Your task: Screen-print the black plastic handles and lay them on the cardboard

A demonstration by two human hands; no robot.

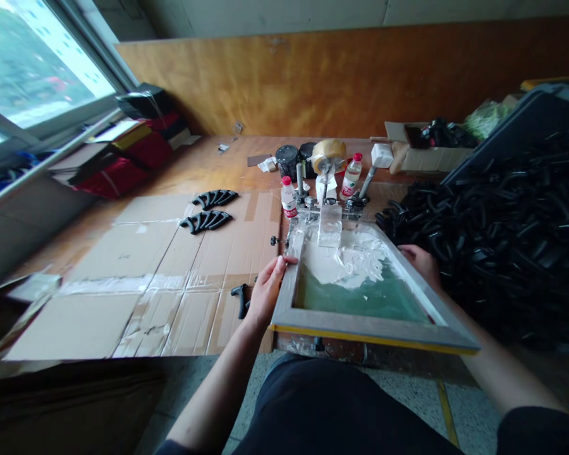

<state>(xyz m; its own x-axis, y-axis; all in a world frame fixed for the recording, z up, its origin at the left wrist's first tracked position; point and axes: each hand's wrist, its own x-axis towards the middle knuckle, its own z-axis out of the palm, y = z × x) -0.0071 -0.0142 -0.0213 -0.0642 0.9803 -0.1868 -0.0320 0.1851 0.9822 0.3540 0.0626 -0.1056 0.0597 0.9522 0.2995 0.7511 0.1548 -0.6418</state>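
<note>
A framed printing screen (370, 325) with green mesh is clamped at its back edge and has thick white paste (332, 268) spread over its rear half. My left hand (268, 284) is at the frame's left side, thumb and index finger close together by the edge; what they hold is too small to make out. On the right, my right hand (422, 265) is by the frame's right edge, its fingers partly hidden. A black handle-shaped part (240, 300) lies beside my left wrist. Two rows of black parts (206, 221) rest on the cardboard (156, 253) further left.
A big heap of black parts (502, 253) fills the right side. Behind the screen stand two bottles (351, 177), black jars (287, 161), a tape roll (329, 155) and metal posts. A carton (429, 159) sits at the back right, stacked bundles (118, 177) at the left.
</note>
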